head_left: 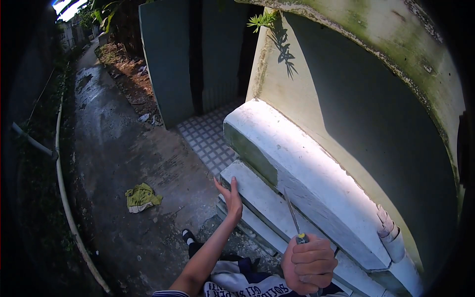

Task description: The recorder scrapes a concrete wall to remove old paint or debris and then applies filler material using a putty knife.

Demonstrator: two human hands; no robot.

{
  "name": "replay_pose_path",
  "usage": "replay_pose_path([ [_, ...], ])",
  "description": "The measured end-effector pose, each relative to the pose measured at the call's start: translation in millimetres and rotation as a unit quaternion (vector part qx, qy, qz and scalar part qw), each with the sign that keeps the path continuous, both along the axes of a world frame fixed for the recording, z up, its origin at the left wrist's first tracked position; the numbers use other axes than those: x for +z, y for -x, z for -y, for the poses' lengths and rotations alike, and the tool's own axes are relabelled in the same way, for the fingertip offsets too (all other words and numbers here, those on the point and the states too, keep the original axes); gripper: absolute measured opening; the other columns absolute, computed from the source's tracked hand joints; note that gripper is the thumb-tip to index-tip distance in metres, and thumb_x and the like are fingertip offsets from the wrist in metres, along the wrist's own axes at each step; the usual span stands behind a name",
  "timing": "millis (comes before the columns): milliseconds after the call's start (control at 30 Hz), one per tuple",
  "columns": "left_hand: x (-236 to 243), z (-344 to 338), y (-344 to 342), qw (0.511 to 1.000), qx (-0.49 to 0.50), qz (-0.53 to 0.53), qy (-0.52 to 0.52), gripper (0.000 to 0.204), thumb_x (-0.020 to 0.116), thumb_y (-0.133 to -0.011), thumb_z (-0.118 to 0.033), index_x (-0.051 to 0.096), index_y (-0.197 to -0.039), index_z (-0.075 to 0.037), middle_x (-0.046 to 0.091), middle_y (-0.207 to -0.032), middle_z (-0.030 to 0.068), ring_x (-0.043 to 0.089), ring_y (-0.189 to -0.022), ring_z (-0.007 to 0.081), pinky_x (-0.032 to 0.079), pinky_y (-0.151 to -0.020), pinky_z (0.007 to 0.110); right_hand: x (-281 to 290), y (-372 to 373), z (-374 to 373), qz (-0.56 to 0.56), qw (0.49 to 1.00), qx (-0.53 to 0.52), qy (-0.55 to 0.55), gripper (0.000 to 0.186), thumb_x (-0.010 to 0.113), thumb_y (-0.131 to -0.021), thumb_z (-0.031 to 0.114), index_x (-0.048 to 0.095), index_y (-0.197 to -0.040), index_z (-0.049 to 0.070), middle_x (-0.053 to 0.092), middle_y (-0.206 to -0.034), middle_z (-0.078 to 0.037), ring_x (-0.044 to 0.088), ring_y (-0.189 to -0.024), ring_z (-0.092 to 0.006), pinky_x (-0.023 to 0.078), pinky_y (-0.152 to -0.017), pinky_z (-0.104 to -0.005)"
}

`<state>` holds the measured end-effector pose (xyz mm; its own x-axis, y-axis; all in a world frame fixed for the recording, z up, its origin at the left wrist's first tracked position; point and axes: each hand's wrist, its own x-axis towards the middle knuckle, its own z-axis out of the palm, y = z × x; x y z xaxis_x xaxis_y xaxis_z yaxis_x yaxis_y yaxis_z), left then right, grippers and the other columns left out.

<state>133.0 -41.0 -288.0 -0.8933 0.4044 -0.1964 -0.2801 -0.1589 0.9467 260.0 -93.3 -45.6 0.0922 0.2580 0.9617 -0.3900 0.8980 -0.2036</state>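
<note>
My right hand (309, 263) is closed in a fist around the handle of what looks like a screwdriver (294, 214). It has a long thin metal shaft and a yellow collar, and my fingers hide most of the handle. The shaft points up and away, its tip at or very near the side face of the thick white ledge (316, 173); contact cannot be made out. A green patch (252, 156) shows on the far part of that face, and white covers the rest. Empty, with thumb and fingers apart, my left hand (232, 199) is beside the lower white step (257, 190).
Behind the ledge rises a pale wall (297, 79) with a small plant (262, 21). Rolled, peeling material (388, 225) sits at the ledge's near end. A yellow-green cloth (142, 198) lies on the concrete path (114, 163). A long pipe (64, 183) runs along the left.
</note>
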Motion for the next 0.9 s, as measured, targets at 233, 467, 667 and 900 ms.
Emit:
replay_pose_path([
  [233, 26, -18, 7, 0.99, 0.121, -0.013, 0.07, 0.076, 0.06, -0.099, -0.038, 0.021, -0.158, -0.01, 0.025, -0.155, 0.0267, 0.025, -0.146, 0.0395, 0.02, -0.12, 0.044, -57, -50, 63, -0.006, 1.0, -0.007, -0.003, 0.04, 0.054, -0.101, 0.026, 0.038, -0.065, 0.015, 0.039, -0.045, 0.005, 0.041, -0.032, -0.0096, 0.04, -0.036, -0.0243],
  [467, 22, -19, -4, 0.992, 0.105, -0.059, 0.041, 0.064, 0.061, -0.1, -0.032, 0.035, -0.153, -0.01, 0.035, -0.149, 0.0252, 0.036, -0.139, 0.0391, 0.026, -0.117, 0.045, -34, -18, 16, 0.01, 0.999, -0.007, -0.031, 0.038, 0.055, -0.1, 0.027, 0.04, -0.068, 0.014, 0.042, -0.047, 0.004, 0.043, -0.033, -0.0101, 0.042, -0.036, -0.025],
  [667, 27, -21, -5, 0.991, 0.102, -0.067, 0.05, 0.063, 0.064, -0.098, -0.03, 0.038, -0.152, -0.01, 0.037, -0.147, 0.0247, 0.037, -0.138, 0.0384, 0.027, -0.117, 0.044, -17, -1, -4, 0.018, 0.998, 0.008, -0.052, 0.037, 0.056, -0.1, 0.028, 0.041, -0.07, 0.013, 0.045, -0.048, 0.003, 0.045, -0.033, -0.0106, 0.043, -0.036, -0.0256],
  [900, 19, -20, 0, 0.988, 0.116, -0.084, 0.055, 0.064, 0.067, -0.096, -0.029, 0.039, -0.15, -0.01, 0.037, -0.147, 0.0232, 0.038, -0.137, 0.0381, 0.028, -0.116, 0.044, -12, -5, 5, 0.024, 0.996, 0.026, -0.078, 0.035, 0.057, -0.1, 0.029, 0.043, -0.072, 0.012, 0.048, -0.05, 0.002, 0.047, -0.034, -0.0112, 0.045, -0.036, -0.0263],
])
